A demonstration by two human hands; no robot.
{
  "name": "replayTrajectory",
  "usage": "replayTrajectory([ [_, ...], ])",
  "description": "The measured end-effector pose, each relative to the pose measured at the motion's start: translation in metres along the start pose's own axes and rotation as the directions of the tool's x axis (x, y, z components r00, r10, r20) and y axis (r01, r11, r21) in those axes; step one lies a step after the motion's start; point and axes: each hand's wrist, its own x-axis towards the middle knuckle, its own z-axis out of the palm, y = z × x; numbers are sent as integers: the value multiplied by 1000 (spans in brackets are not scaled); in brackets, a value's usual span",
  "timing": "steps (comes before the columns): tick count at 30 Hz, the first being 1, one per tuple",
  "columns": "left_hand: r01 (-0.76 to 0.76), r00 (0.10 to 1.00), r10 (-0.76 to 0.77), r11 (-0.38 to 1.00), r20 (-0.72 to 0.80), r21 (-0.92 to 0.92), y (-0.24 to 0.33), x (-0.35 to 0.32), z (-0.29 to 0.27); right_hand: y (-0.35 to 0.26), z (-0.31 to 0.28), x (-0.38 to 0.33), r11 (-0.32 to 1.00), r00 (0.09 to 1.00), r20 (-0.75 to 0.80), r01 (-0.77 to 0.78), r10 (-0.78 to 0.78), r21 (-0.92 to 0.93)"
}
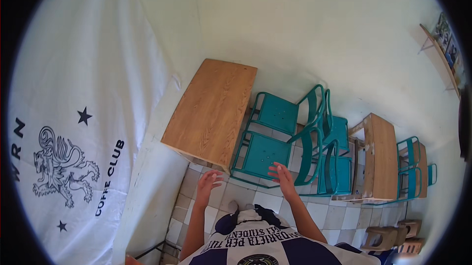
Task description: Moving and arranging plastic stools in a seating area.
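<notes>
Pale wall [319, 24], brown wood and teal metal

White cloth makes a tall banner [118, 83] at the left, printed in black with stars and a winged beast. Checkered floor tiles [260, 198] spread below. One wooden table [211, 108] stands in the corner ahead, its top bare. Farther right is a second wooden table [383, 152], lower in the view than a wall shelf [440, 58]. Two teal chairs face the first table: the far chair [278, 112] and, beside it, the near chair [260, 149]. Brown stools [381, 238] sit at the lower right. Smallest are the hands, both raised, fingers loosely bent and parted, holding nothing. The left hand [210, 181] is near the first table's closest corner; the right hand [282, 173] overlaps the near chair's seat, though I cannot tell whether it touches.
</notes>
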Motion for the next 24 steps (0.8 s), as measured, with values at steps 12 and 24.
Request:
replayTrajectory([
  [12,75,989,-77,997,130,21,-6,33,-9,7,10,-15,999,991,-135,-13,20,50],
  [24,134,948,-151,988,279,79,-15,50,20,15,-22,-49,994,957,-288,10,23,112],
])
